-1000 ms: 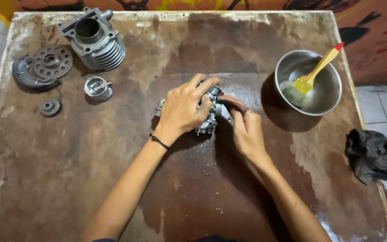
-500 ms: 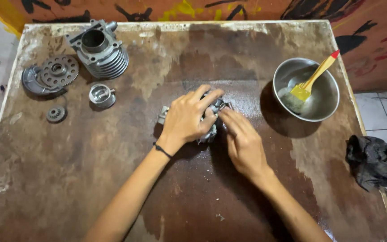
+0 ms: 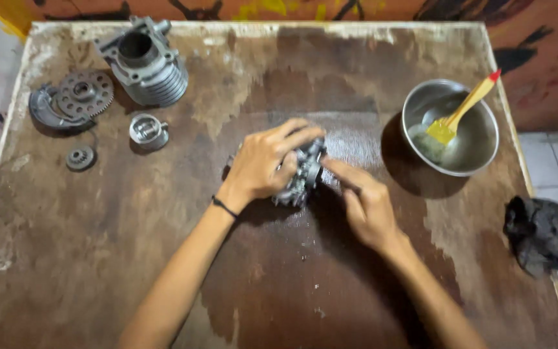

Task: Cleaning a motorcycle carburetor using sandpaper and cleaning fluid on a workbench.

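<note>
A grey metal engine part (image 3: pixel 302 176) lies at the middle of a worn brown wooden table (image 3: pixel 130 258). My left hand (image 3: pixel 266 161) is clamped over its top and left side, hiding most of it. My right hand (image 3: pixel 364 205) presses against the part's right side, fingers pointing left; a thin dark tool seems to lie under those fingers, but I cannot tell for sure. The tabletop around the part is wet.
At the back left stand a finned engine cylinder (image 3: pixel 144 63), a gear on a curved plate (image 3: pixel 72 102), a piston (image 3: pixel 148 130) and a small gear (image 3: pixel 80 158). A steel bowl (image 3: pixel 479 148) with a yellow brush (image 3: pixel 460 110) sits right. A dark rag (image 3: pixel 544 236) lies on the right edge.
The view shifted a little. Both hands stayed on the engine part; my right hand's fingers moved slightly along its right side.
</note>
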